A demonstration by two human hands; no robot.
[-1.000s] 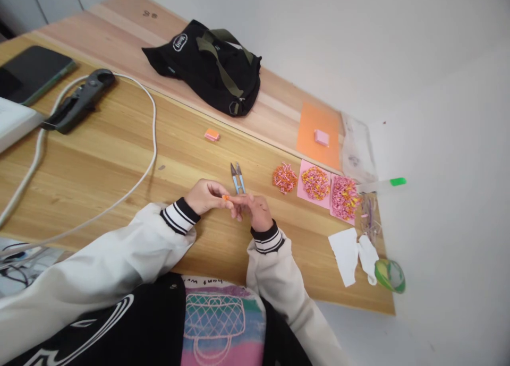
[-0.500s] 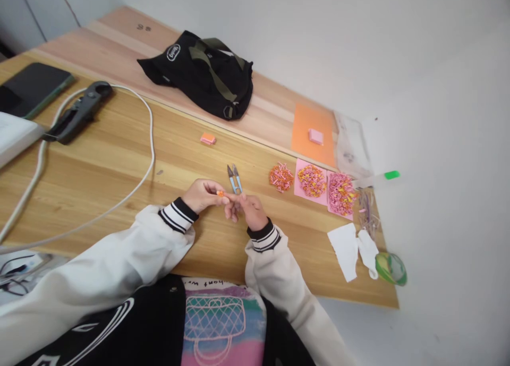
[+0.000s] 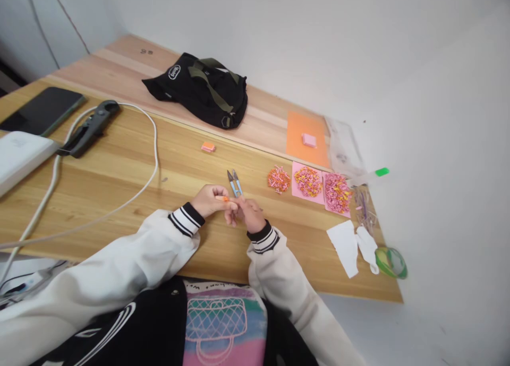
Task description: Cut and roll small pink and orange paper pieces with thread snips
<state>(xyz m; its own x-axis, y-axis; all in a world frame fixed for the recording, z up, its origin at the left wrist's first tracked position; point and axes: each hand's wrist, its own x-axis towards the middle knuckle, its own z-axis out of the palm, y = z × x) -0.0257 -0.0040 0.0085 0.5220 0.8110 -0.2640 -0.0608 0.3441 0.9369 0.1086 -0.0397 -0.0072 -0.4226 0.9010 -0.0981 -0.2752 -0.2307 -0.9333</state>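
My left hand [image 3: 210,200] is closed in a pinch on a small orange strip [image 3: 223,198], perhaps paper. The strip lies along the fingertips and is too small to make out fully. My right hand [image 3: 252,214] meets the left from the other side, its fingers bent and their tips at the orange piece. Part of the right fingers is hidden behind the left. Just beyond both hands lie thread snips [image 3: 235,183] with blue handles, blades pointing away. Further back sits a small orange and pink stack [image 3: 207,147].
Piles of small pink and orange pieces [image 3: 278,179] lie to the right, two on pink squares. A pink block [image 3: 308,139] rests on an orange sheet [image 3: 297,135]. A black bag [image 3: 207,95], phone [image 3: 43,111], black-handled tool [image 3: 93,127] and white cable [image 3: 156,143] lie left and behind.
The orange piece now shows as a longer strip along my left fingers. Both hands have shifted slightly while staying together. The whole view has tilted a little.
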